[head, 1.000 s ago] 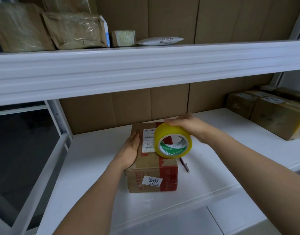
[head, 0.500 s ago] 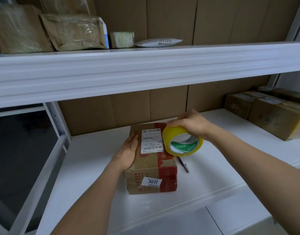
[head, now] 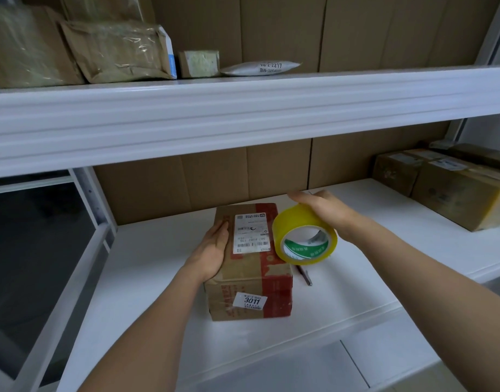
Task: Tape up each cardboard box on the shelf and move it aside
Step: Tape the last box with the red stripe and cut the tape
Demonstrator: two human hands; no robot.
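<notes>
1. We hold the yellow tape roll [head: 305, 236] in our right hand [head: 323, 212], fingers curled over its top rim, the roll tilted with its open core facing us.
2. Just left of that grip lies the cardboard box [head: 250, 264], flat on the white shelf [head: 147, 267]. The roll hangs at the box's right edge; we cannot tell whether it touches.
3. Our left hand [head: 212, 250] rests flat and straight-fingered on the box's far-left top edge, pinning it.
4. To do this well, we judge: keep that palm pressing, find the tape's loose end, stick it down firmly, then pull straight along the seam.
5. A pen-like tool [head: 305, 275] lies below the roll, beside the box; more boxes [head: 452, 185] sit well right of the grip.
</notes>
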